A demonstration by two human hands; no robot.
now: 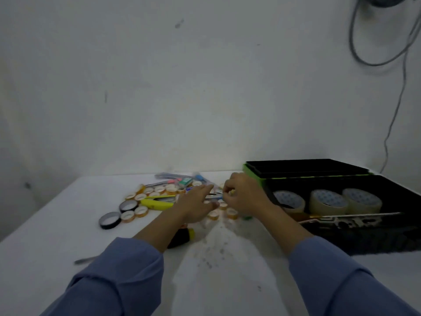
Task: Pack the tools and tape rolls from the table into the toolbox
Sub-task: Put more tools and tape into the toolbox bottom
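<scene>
small orange-rimmed tape rolls [141,210] litter the white worktop [68,224] beside the black toolbox [376,238]. fingers of the left hand [196,206] lie straight over them; those of the right hand [245,195] curl, grip unclear.

Couldn't read anything, honestly. The big tape rolls [328,201] had some blue print inside, but it was way too blurry.
</scene>
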